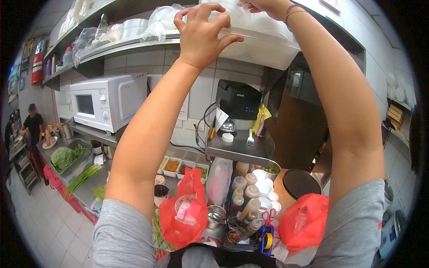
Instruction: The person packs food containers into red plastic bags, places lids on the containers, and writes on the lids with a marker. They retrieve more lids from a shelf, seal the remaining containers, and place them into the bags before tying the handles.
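Note:
Both my arms reach up to the shelf, over a translucent plastic bin (263, 51) that holds clear plastic lids (270, 27). My left hand (202, 35) is at the bin's left end, its fingers bent but spread apart, with nothing visible in them. At the top edge of the view, my right hand (268, 6) is over the lids with its fingers curled together. What they pinch cannot be made out, as the hand is partly cut off. Left of my left hand, bagged white containers (163, 20) stand on the same shelf.
Below are a black Epson printer (239, 98) and a white microwave (105, 102). The counter holds red plastic bags (184, 219), sauce bottles (250, 192), white bowls (263, 187) and red-handled scissors (268, 216). At far left, a person (33, 127) stands by the counter.

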{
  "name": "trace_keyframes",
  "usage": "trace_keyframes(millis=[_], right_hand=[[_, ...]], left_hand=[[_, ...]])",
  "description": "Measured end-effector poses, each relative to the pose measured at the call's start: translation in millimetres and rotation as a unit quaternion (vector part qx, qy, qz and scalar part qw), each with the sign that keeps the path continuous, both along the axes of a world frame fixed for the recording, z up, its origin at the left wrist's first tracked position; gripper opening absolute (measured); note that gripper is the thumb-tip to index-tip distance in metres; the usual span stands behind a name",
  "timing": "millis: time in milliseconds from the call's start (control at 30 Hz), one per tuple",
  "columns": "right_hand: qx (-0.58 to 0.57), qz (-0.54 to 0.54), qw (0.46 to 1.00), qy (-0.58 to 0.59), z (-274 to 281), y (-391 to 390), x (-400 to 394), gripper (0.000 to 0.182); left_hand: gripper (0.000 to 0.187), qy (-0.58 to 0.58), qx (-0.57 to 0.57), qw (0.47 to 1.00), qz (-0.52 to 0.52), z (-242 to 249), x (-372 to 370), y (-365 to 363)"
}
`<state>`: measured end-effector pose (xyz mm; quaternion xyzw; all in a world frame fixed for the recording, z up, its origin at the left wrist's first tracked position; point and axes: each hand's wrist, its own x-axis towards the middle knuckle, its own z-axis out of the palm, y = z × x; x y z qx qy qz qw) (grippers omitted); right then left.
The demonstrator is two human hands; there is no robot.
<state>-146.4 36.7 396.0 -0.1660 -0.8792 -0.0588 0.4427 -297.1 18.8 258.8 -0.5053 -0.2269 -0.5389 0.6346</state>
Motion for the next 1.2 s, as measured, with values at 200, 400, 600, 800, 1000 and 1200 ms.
trace_keyframes(millis=[200,400,600,800,1000,1200], right_hand=[[-0.03,0.13,0.991,0.027,2,8,-5,0.023],[0.003,0.079,0.996,-0.049,-3,-6,0,0.03],[-0.005,0.1,0.995,-0.021,-8,-9,5,0.029],[-0.023,0.209,0.962,0.174,16,28,3,0.018],[-0.003,0.177,0.98,0.09,11,16,6,0.021],[0.202,-0.076,0.966,-0.139,-6,-3,8,0.03]], left_hand=[[0.035,0.006,-0.02,1.0,-0.02,4,-4,4],[0.035,0.004,0.037,0.999,-0.009,2,0,1],[0.035,-0.021,-0.051,0.998,0.031,5,-6,-5],[0.032,-0.007,0.008,0.999,0.038,-2,-10,1],[0.037,0.004,0.019,0.999,0.048,-3,-18,13],[0.036,0.002,0.029,0.998,0.047,-3,-18,15]])
